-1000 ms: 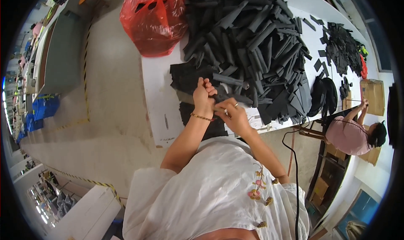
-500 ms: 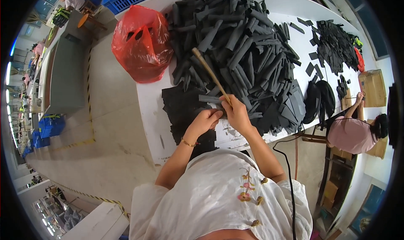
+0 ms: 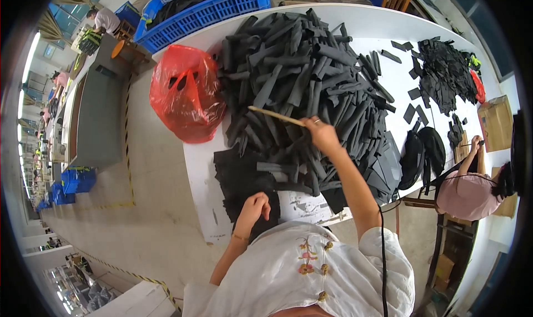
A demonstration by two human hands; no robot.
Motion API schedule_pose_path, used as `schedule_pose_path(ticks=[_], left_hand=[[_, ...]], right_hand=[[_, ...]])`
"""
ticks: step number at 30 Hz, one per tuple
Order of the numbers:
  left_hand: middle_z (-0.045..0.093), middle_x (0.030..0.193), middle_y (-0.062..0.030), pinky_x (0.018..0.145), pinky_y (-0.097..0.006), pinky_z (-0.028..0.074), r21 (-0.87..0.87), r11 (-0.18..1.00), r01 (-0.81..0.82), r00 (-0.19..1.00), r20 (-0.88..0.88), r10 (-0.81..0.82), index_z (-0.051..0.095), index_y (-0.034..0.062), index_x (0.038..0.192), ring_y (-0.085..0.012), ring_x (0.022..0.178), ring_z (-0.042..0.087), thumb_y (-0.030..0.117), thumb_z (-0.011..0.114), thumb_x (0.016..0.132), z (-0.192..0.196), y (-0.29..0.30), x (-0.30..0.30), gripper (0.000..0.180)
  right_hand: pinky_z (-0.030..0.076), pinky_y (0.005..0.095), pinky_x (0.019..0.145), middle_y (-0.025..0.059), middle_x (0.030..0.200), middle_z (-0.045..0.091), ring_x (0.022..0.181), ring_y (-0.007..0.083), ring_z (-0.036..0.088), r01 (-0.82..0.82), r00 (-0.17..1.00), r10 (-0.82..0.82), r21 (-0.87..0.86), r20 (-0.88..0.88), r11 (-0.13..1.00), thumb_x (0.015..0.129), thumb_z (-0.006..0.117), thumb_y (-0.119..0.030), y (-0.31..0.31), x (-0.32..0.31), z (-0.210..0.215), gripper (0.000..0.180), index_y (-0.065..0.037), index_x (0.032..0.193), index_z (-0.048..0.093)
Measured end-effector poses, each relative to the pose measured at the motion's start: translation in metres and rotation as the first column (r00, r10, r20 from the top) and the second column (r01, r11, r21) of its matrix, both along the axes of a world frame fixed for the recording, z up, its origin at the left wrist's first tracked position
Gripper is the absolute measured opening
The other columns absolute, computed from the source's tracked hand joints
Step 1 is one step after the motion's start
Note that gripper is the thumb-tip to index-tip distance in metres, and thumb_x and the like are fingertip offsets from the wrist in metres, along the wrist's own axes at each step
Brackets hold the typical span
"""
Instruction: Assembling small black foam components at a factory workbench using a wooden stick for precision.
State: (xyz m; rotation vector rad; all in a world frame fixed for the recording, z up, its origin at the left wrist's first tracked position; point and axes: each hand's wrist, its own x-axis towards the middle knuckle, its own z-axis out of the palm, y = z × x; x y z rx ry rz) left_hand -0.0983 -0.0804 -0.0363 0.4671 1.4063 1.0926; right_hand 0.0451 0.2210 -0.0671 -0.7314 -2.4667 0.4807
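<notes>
My right hand [image 3: 322, 135] is closed round one end of a thin wooden stick [image 3: 276, 115], which points left across a heap of rolled dark-grey fabric pieces [image 3: 311, 78]. Below it, near the table's front edge, my left hand [image 3: 254, 209] has its fingers curled, with nothing visible in them. It is over a stack of flat black fabric pieces [image 3: 239, 175]. At the heap's near side, some rolled pieces [image 3: 288, 186] lie between the two hands. Flat grey pieces [image 3: 386, 164] spread out at the heap's right.
On the white table [image 3: 197, 206], a red plastic bag [image 3: 189, 95] sits left of the heap. A blue crate [image 3: 205, 11] stands beyond it. Black scraps [image 3: 447, 73] and a black bag [image 3: 422, 156] lie to the right, near a seated person in pink [image 3: 469, 195]. A black cable [image 3: 383, 261] hangs beside my right arm.
My hands, close together before, are now apart. The right one has moved forward and right with the stick, now lying flatter over the heap; the left has drawn back. The view has shifted too.
</notes>
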Motion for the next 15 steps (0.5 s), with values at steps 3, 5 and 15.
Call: schedule_pose_path(ticks=[3,5,15], left_hand=[[0.056,0.061,-0.0058,0.051,-0.026,0.046,-0.062,0.995,-0.075,0.997,0.003,0.075,0.056,0.0008,0.079,-0.0134,0.051,0.054,0.016,0.042,0.097,-0.011,0.007,0.007,0.027],[0.056,0.063,-0.0054,0.053,-0.025,0.047,-0.099,0.992,-0.084,0.996,0.003,0.085,0.058,0.0,0.082,-0.0136,0.053,0.056,0.017,0.043,0.097,-0.013,0.016,0.007,0.027],[0.058,0.07,-0.0053,0.061,-0.026,0.051,-0.155,0.977,-0.149,0.989,-0.013,0.149,0.062,-0.0018,0.089,-0.0142,0.06,0.058,0.018,0.046,0.097,-0.02,0.043,-0.018,0.026]], right_hand=[[0.051,0.0411,0.061,0.0117,0.092,0.06,0.075,0.0334,0.063,0.098,0.991,-0.105,0.081,0.087,0.992,0.085,0.049,-0.002,0.07,0.026,-0.016,0.027,-0.011,0.106,0.064],[0.052,0.0408,0.066,0.0113,0.092,0.061,0.078,0.0331,0.063,0.123,0.99,-0.13,0.102,0.063,0.987,0.083,0.052,-0.002,0.103,0.016,-0.021,0.025,-0.011,0.103,0.065],[0.053,0.0414,0.077,0.019,0.085,0.067,0.082,0.0339,0.065,0.224,0.814,-0.343,0.292,0.469,0.93,0.083,0.054,-0.013,0.317,0.049,-0.082,0.02,-0.001,0.081,0.07]])
